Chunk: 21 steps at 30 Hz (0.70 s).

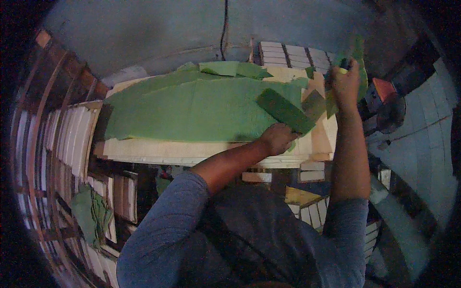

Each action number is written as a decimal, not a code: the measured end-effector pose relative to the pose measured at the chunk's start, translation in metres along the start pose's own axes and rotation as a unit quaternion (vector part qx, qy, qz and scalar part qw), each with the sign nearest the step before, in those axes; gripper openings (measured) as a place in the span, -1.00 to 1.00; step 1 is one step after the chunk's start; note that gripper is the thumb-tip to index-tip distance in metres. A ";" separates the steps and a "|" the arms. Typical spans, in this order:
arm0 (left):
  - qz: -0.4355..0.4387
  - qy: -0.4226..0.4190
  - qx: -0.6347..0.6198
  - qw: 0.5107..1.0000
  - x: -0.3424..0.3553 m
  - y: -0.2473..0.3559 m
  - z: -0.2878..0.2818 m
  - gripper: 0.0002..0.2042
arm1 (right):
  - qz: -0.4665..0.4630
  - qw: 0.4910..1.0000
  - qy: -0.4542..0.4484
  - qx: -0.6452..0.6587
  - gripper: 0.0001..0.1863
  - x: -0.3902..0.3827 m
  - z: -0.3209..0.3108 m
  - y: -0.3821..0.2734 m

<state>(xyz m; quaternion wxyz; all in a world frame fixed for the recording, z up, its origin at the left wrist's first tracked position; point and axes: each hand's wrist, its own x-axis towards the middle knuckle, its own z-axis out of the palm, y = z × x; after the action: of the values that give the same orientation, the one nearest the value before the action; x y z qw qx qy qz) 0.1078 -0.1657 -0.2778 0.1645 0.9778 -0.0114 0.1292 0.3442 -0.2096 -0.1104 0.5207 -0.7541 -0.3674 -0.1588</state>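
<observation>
My left hand [279, 138] is at the near right part of a pale wooden board [192, 149]. Its fingers are closed at the near end of a dark green rectangular piece [283, 110], which lies slanted over a large green sheet [187, 110]. My right hand [345, 85] is raised at the board's far right corner, closed around a small tool with dark and yellow parts [344, 67]; its kind is too blurred to tell. Just beyond and beside that hand is a loose green piece [359, 62]. Smaller green scraps [218, 68] lie along the sheet's far edge.
Stacked white blocks [283, 55] stand behind the board, against a grey wall [144, 33]. On the left is a rack of pale slats [72, 139], with green sheets [91, 211] hanging below. A red and dark object [384, 91] is at the right.
</observation>
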 end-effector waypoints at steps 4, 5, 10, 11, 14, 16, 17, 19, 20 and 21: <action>0.032 0.089 -0.024 0.995 -0.001 0.008 0.005 -0.53 | -0.033 0.985 -0.158 0.060 -0.56 -0.034 0.084 -0.059; 0.038 0.115 -0.023 0.992 0.002 0.008 0.012 -0.51 | -0.101 0.976 -0.167 0.097 -0.58 -0.049 0.103 -0.085; 0.039 0.165 -0.037 0.985 0.014 0.005 0.031 -0.51 | 0.089 0.792 -0.292 0.528 -0.65 -0.081 0.109 -0.193; 0.027 0.128 -0.048 0.990 0.022 0.011 0.036 -0.52 | 0.088 0.789 -0.269 0.546 -0.64 -0.088 0.110 -0.190; 0.003 0.047 -0.084 0.995 0.034 0.018 0.043 -0.54 | 0.118 0.801 -0.226 0.541 -0.62 -0.098 0.114 -0.163; -0.003 0.024 -0.130 0.991 0.036 0.018 0.047 -0.56 | 0.214 0.829 -0.240 0.458 -0.65 -0.107 0.122 -0.152; 0.000 0.021 -0.196 0.980 0.033 0.017 0.050 -0.57 | 0.264 0.839 -0.240 0.412 -0.66 -0.113 0.125 -0.143; 0.008 0.009 -0.397 0.918 0.030 0.015 0.052 -0.58 | 0.294 0.853 -0.282 0.325 -0.70 -0.115 0.129 -0.105; 0.005 -0.010 -0.496 0.869 0.032 0.014 0.053 -0.59 | 0.309 0.855 -0.306 0.283 -0.71 -0.115 0.134 -0.084; -0.006 -0.028 -0.562 0.827 0.033 0.013 0.053 -0.60 | 0.276 0.885 -0.294 0.234 -0.73 -0.115 0.131 -0.070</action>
<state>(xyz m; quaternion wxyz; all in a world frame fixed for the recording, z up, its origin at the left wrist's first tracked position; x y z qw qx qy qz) 0.1516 -0.1944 -0.3137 0.6857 0.7198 -0.0808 0.0717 0.1974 -0.1232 -0.1883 0.5730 -0.6935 -0.3070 0.3106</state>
